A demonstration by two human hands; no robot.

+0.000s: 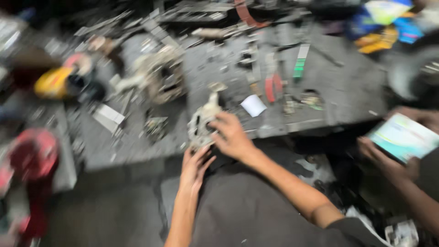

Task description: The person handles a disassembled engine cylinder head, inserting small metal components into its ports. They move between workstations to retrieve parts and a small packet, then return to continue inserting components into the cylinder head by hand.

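The picture is motion-blurred. A pale grey cast-metal machine part (202, 120) stands at the near edge of a dark, cluttered workbench (347, 91). My right hand (232, 136) lies on its right side, fingers wrapped onto it. My left hand (194, 165) reaches up from below, fingers spread, and touches the bottom of the same part. How firm either grip is stays unclear in the blur.
A larger pale metal housing (160, 75) lies further back on the bench, with a yellow tool (52, 82) at left, a red object (32, 153) at lower left, a white paper scrap (253, 105). At right, another person's hands hold a light-coloured box (404, 137).
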